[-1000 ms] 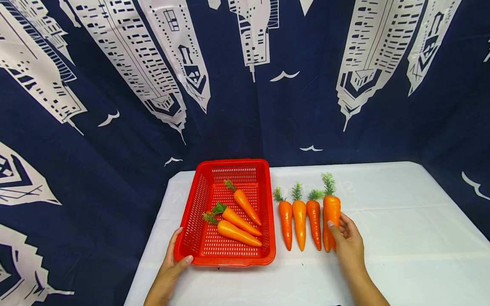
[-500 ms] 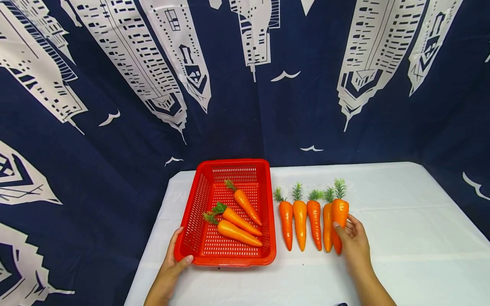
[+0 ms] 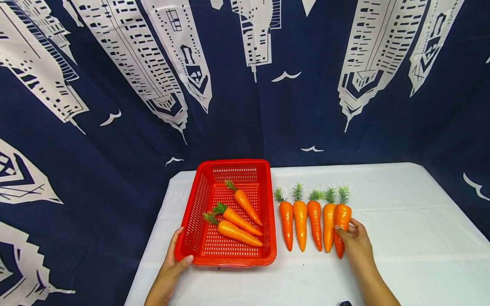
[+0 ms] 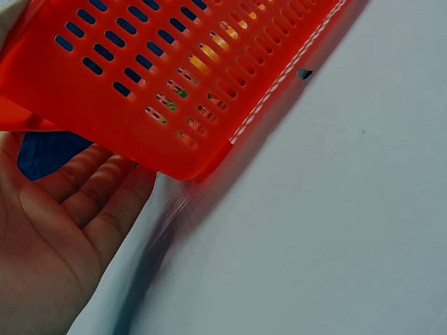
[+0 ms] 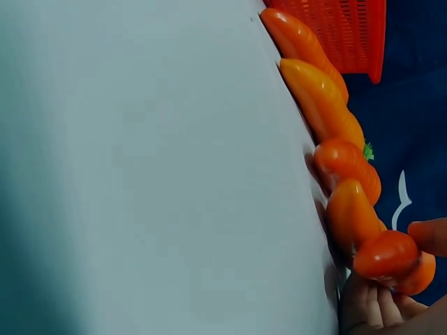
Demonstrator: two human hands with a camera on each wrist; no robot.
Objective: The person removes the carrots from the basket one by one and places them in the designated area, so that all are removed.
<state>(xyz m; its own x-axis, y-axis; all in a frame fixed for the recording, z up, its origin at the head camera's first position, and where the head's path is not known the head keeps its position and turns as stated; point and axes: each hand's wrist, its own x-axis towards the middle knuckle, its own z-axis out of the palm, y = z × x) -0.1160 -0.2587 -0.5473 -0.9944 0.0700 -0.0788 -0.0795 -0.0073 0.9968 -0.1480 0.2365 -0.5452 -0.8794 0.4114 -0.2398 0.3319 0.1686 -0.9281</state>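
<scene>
Head view: right hand is pinching the three-o'clock end carrot, apparently aligning it; release seems next. Left hand is gripping the basket.

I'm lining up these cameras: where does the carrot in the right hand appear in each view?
Head: held carrot, lower right of centre.
Left wrist: not in it.
Right wrist: held carrot, near the lower right corner.
Shared landmark: red basket, below centre, upper left and upper right respectively.
</scene>
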